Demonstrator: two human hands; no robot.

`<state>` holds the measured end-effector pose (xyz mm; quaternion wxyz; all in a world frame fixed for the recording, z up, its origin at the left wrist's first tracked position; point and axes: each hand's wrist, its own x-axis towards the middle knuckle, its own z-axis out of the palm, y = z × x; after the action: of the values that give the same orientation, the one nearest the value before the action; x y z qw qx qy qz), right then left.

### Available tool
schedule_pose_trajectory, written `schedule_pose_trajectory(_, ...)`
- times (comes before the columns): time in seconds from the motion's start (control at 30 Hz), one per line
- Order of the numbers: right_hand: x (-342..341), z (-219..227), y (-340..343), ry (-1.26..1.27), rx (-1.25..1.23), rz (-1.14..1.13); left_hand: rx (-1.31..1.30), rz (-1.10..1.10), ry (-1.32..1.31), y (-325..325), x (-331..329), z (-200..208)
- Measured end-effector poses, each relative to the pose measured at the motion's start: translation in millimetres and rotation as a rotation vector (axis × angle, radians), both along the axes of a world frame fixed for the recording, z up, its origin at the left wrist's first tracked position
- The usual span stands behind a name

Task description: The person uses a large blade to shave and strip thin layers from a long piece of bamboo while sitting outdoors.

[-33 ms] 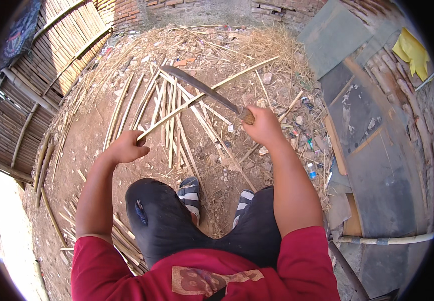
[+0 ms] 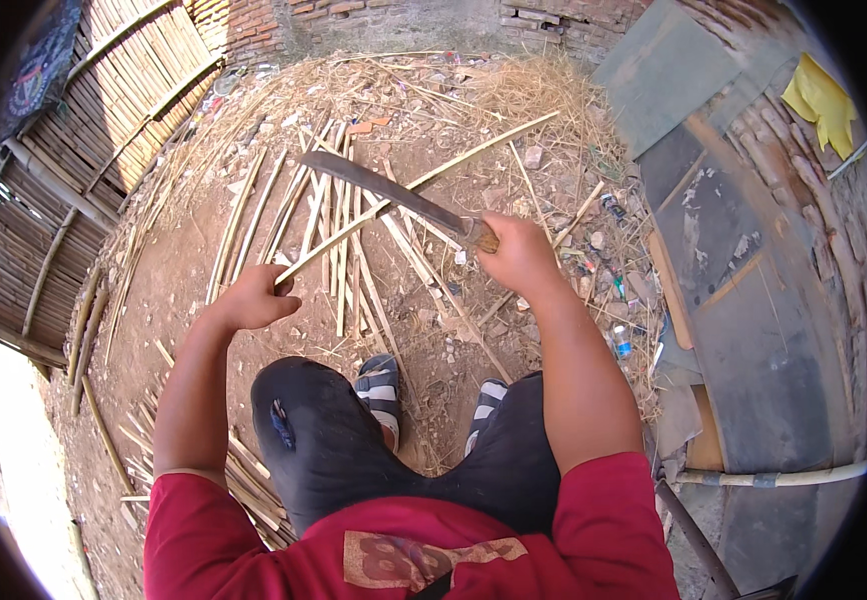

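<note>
In my left hand, closed near its lower end, is a long pale bamboo strip that slants up to the far right. My right hand grips the wooden handle of a machete. Its dark, broad blade points to the far left and crosses over the strip near the strip's middle; whether they touch I cannot tell. Several split bamboo strips lie spread on the dirt beyond my feet, under the blade and the held strip.
More cut strips are heaped beside my left leg. A bamboo wall stands at the left, a brick wall at the back. Dark boards lean at the right, near a small plastic bottle. Dry straw and rubble cover the far ground.
The machete blade has shifted to the left and slightly nearer, with its flat side showing more. My right hand has moved a little to the left. The bamboo strip has hardly moved.
</note>
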<state>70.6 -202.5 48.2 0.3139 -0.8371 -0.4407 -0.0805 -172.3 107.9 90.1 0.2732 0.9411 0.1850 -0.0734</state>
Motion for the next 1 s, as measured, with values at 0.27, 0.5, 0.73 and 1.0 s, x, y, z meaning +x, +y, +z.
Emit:
schedule_pose_trajectory(0.27, 26.8, 1.6, -28.4, 0.346, -0.109, -0.224, 0.091, 0.052, 0.032, -0.1, -29.8, -4.1)
schedule_pose_trajectory(0.5, -5.2, 5.3, 2.8, 0.069, -0.131, 0.051, 0.152, 0.031, 0.006, -3.1, -43.8, -9.8)
schedule_pose_trajectory(0.73, 22.5, -17.7, -14.8, 0.309, 0.082, -0.154, 0.191, 0.156, -0.012, 7.3, -66.3, -10.1)
schedule_pose_trajectory(1.0, 13.6, 1.2, -6.7, 0.274, -0.117, -0.092, 0.395, 0.178, -0.101, 11.8, -92.6, -19.0)
